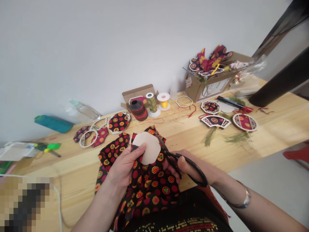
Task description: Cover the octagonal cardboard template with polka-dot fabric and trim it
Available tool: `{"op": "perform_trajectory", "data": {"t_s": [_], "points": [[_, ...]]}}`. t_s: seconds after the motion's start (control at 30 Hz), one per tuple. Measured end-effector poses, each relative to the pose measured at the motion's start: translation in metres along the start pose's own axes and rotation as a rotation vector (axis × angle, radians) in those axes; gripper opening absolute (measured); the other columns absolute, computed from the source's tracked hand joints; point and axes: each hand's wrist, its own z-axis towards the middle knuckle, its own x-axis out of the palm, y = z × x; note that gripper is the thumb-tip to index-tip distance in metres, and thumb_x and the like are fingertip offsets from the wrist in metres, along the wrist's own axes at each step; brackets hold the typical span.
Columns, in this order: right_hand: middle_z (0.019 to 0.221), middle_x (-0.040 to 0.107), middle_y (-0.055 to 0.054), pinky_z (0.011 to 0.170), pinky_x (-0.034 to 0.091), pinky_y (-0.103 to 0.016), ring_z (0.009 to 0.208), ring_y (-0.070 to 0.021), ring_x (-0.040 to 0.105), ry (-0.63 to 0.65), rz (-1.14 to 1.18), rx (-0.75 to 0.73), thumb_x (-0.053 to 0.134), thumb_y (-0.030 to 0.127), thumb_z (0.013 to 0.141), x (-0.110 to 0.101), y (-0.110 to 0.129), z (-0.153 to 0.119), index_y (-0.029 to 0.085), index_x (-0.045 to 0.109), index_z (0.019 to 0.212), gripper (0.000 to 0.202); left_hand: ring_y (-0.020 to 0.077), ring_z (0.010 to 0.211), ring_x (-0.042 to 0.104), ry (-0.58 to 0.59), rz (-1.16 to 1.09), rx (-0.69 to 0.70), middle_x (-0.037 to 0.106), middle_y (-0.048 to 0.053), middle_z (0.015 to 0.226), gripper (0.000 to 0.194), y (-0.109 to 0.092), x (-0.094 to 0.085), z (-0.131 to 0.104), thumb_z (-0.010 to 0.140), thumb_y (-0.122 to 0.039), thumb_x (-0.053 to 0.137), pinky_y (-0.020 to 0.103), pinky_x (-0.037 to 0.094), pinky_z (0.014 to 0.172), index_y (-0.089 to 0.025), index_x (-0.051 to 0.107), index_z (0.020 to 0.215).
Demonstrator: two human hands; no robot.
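Note:
My left hand (125, 162) is closed on a pale cardboard shape (149, 148) with scalloped edges, its thumb pressing the card against the cloth. The patterned fabric (149, 183), black with red, orange and green round motifs, hangs from there over the table edge towards my lap. Black-handled scissors (193, 169) are in my right hand (181, 166), thumb through one loop. Their blades point up and left along the right edge of the card, at the fabric. How far the blades are apart is hard to make out.
Behind stand thread spools (138, 110) and a cardboard box (212, 87) full of fabric ornaments. Finished-looking framed pieces (215, 121) lie at right beside a black marker (228, 102). Left are fabric-covered discs (118, 122), a teal thread cone (53, 124) and a clear bottle (85, 109).

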Motion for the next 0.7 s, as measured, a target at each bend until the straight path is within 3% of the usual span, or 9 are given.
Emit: {"op": "perform_trajectory", "data": {"t_s": [0.7], "points": [[0.074, 0.051, -0.004, 0.059, 0.039, -0.027, 0.064, -0.0129, 0.043, -0.029, -0.069, -0.045, 0.022, 0.072, 0.089, 0.0013, 0.0016, 0.0003, 0.011, 0.057, 0.096, 0.071, 0.0210, 0.068, 0.074, -0.071, -0.053, 0.000, 0.076, 0.007, 0.075, 0.027, 0.0002, 0.0013, 0.0008, 0.082, -0.005, 0.059, 0.029, 0.061, 0.069, -0.014, 0.065, 0.106]]}}
